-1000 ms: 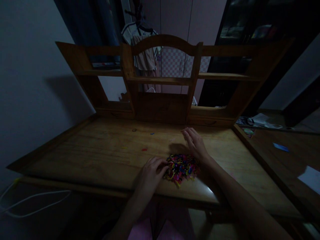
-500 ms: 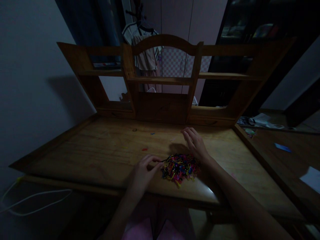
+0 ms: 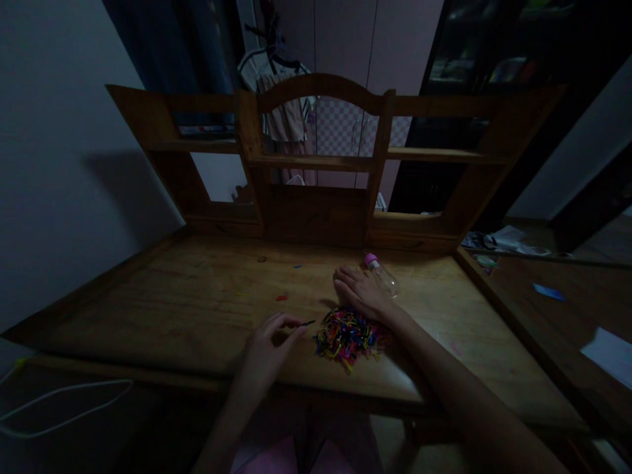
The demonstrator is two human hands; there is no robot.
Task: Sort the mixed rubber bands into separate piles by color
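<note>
A heap of small, colourful rubber bands [image 3: 348, 339] lies near the front edge of the wooden desk. Just left of it, my left hand [image 3: 274, 336] pinches one thin, dark rubber band [image 3: 308, 322] between thumb and fingertips, apart from the heap. My right hand [image 3: 363, 293] is over the far side of the heap, palm down with fingers stretched out to the left, and seems to hold nothing. Right beside that hand, a clear bottle with a pink cap [image 3: 385, 276] lies tilted away; my hand partly hides it.
Beyond the heap lie a red piece [image 3: 281, 298], a blue piece [image 3: 297, 266] and a dark ring-shaped band [image 3: 261, 259]. A wooden shelf unit [image 3: 316, 161] rises along the desk's back edge. To the right, a lower brown surface holds a paper sheet [image 3: 609, 355].
My left hand has drawn left, pulling the dark rubber band clear of the heap. My right hand has moved left and lower, and the bottle now shows beside it.
</note>
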